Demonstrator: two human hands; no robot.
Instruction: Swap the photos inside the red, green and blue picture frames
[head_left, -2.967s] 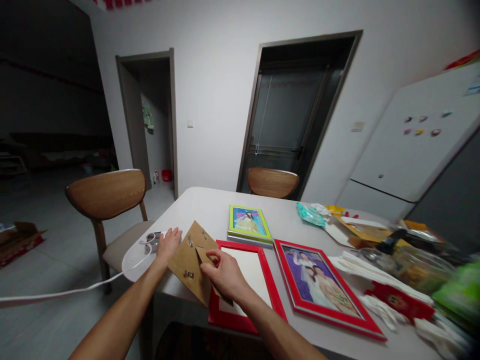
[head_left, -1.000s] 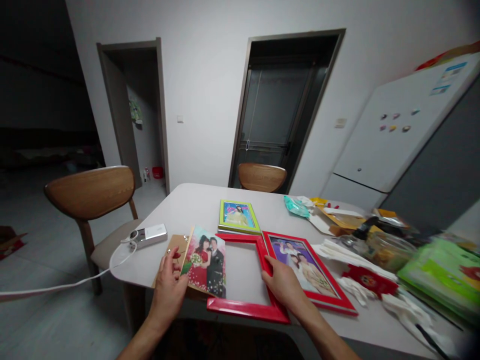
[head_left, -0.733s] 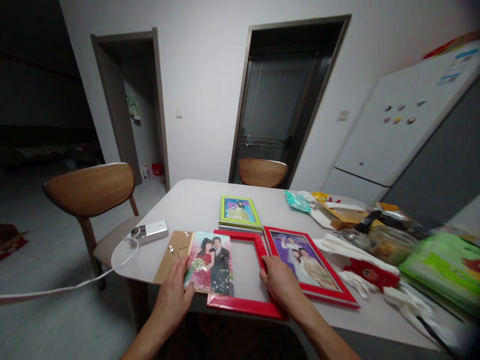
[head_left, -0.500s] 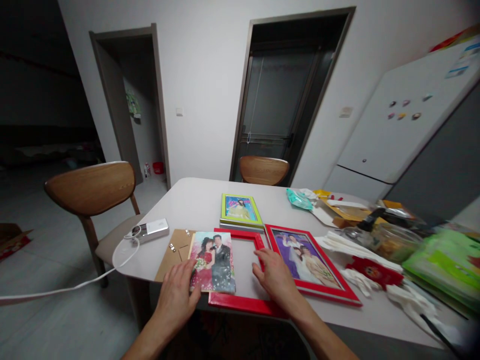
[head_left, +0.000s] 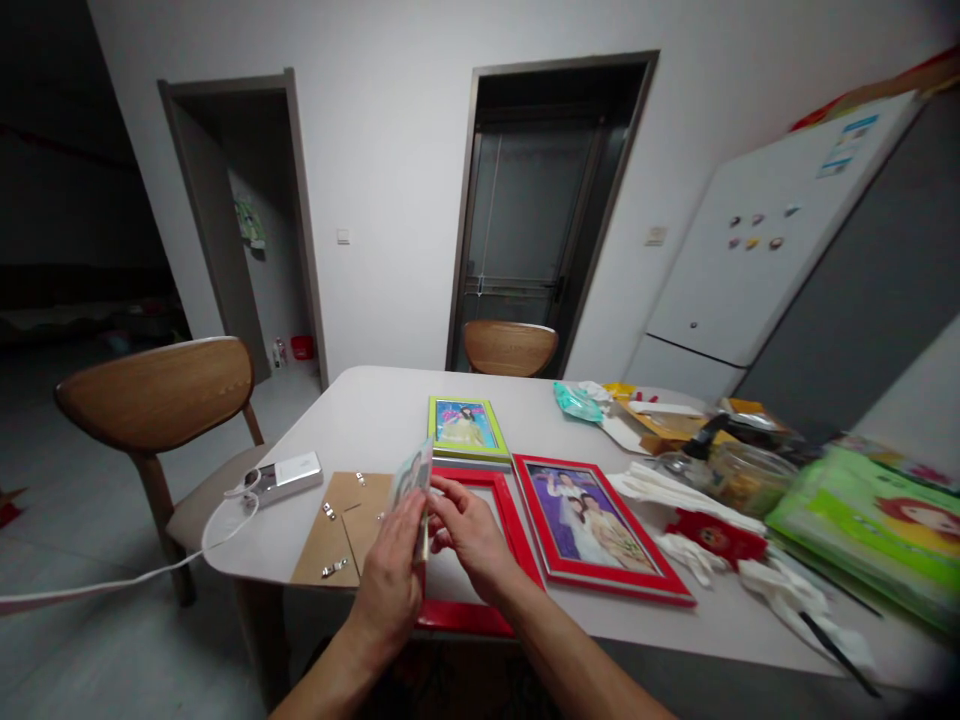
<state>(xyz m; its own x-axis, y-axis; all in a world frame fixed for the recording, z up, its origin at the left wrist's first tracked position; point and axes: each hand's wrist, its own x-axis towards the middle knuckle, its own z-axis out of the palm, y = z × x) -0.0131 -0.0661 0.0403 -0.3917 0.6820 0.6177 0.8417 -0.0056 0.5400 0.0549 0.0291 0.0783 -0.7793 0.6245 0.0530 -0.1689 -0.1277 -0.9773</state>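
Note:
A photo [head_left: 412, 470] stands nearly edge-on between my hands, above the left side of an unfilled red picture frame [head_left: 469, 618]. My left hand [head_left: 391, 555] is closed on its left face and lower part. At the right edge, the fingers of my right hand [head_left: 469, 525] are bent around the photo; some fingertips are hidden behind it. On the left lies a brown backing board [head_left: 319, 545] with small metal clips [head_left: 335, 567]. Right of the unfilled frame rests a red framed photo [head_left: 600, 525]. Behind it sits a yellow-green framed photo [head_left: 466, 428].
A silver-white device [head_left: 289, 478] with a white cable [head_left: 150, 580] is at the table's left. Crumpled tissues [head_left: 694, 558], a plastic tub [head_left: 750, 478] and a green package [head_left: 862, 530] crowd the right. Wooden chairs [head_left: 161, 400] stand left of and behind the table.
The photo has been lifted off the backing board and tilted upright. My right hand has left the red frame's side and moved left onto the photo. The view has shifted slightly.

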